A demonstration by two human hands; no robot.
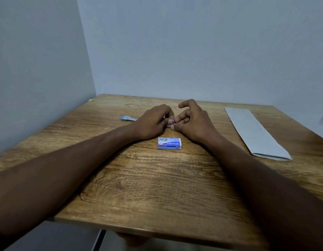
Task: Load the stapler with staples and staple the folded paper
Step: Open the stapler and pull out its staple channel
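Resting nearest on the counter (139, 187), the staple box (169, 143) is sitting shut. Going leftward to right: a blue item (128, 118), then the left hand (153, 122) and right hand (195, 122) are pinching together around a small metal piece, probably the stapler; steady alignment should help. Folded paper (254, 133) is lying far right.

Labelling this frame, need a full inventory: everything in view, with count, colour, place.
staple box: 1, blue and white, table centre, near side of the hands
folded paper: 1, white, right side of table
blue item: 1, blue and white, left of the hands, partly hidden
small metallic piece: 1, silvery, between the fingertips, too small to identify
table: 1, wood grain
left hand: 1, pinching the piece
right hand: 1, fingertips meeting the left's
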